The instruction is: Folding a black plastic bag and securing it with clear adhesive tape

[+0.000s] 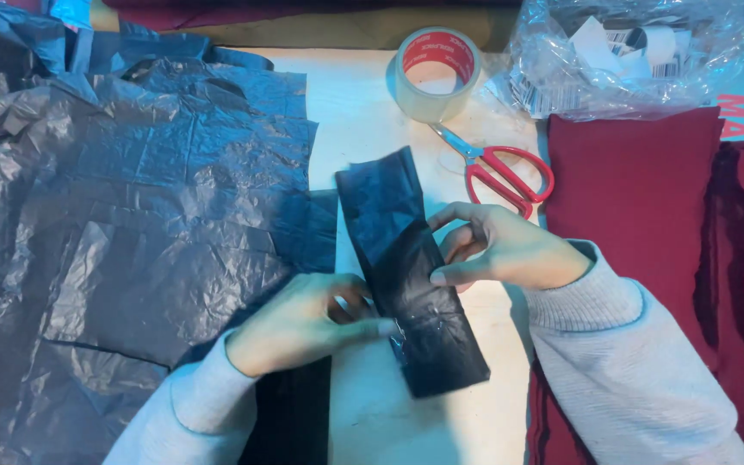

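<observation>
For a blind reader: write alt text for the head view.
Two hands, left and right, press a folded dark plastic strip on a pale table. Crumpled dark bags lie left; tape roll and red scissors beyond.

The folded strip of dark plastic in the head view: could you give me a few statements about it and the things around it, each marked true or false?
1. Both hands touch the folded strip of dark plastic film. True: the left hand presses its left edge, and the right hand its right edge.
2. The red-handled scissors are held in the right hand. False: they lie on the pale tabletop, beyond that hand.
3. The roll of clear packing tape sits near the far edge of the tabletop. True.
4. The crumpled dark plastic sheets lie on the right of the strip. False: they lie on the left; dark red cloth lies on the right.
</observation>
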